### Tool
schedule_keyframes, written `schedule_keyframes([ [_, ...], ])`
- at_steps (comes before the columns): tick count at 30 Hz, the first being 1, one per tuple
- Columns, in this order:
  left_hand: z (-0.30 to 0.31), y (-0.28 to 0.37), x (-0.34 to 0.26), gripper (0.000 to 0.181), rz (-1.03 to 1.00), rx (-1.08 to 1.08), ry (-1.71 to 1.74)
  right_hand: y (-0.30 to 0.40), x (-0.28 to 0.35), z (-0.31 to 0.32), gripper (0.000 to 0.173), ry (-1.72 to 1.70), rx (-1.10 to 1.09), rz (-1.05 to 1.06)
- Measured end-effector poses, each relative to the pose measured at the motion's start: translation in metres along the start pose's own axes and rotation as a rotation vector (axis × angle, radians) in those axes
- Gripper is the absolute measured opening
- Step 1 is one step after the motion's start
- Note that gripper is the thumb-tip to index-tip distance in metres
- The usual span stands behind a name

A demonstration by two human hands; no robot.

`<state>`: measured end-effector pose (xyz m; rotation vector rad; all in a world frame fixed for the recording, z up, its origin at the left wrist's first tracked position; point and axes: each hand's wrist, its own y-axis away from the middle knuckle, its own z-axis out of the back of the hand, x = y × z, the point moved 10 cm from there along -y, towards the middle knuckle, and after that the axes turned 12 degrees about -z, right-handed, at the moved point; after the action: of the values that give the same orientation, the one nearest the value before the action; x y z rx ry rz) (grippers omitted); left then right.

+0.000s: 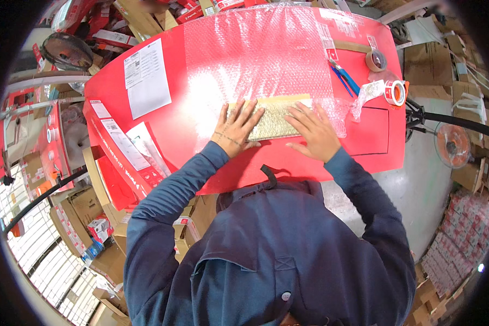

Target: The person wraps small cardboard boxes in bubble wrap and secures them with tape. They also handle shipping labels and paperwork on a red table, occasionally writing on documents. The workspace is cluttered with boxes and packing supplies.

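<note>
A flat, rectangular package wrapped in bubble wrap (274, 119) lies near the front of the red table, gold-brown through the plastic. My left hand (237, 127) rests on its left end with the fingers spread. On its right end lie the fingertips of my right hand (313, 129), the thumb apart and pointing inward. Neither hand is closed around anything. Beyond the package, a wide sheet of clear bubble wrap (256, 53) runs to the table's far edge. Whether the sheet is joined to the package I cannot tell.
On the red table (236, 171), printed papers (148, 77) and a long red box (120, 150) lie left. To the right are a blue-handled cutter (348, 79), a blue pen (342, 81), brown tape (375, 61) and a tape dispenser (395, 93). A fan (452, 144) stands beyond.
</note>
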<state>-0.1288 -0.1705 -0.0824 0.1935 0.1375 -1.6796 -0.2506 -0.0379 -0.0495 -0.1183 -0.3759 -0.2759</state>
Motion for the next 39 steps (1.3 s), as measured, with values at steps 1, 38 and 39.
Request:
schedule_keyframes([
  [1,0.005,-0.007,0.006,0.107,-0.019,0.019,0.051,-0.010,-0.002,-0.011,0.059,0.034,0.040,-0.006],
  [38,-0.006,-0.082,0.134,0.114,-0.126,0.319,0.655,-0.160,-0.075,-0.040,0.115,-0.173,0.639,0.012],
  [39,-0.026,-0.087,0.165,0.109,-0.129,0.290,0.805,-0.184,-0.099,-0.038,0.106,-0.199,0.531,0.009],
])
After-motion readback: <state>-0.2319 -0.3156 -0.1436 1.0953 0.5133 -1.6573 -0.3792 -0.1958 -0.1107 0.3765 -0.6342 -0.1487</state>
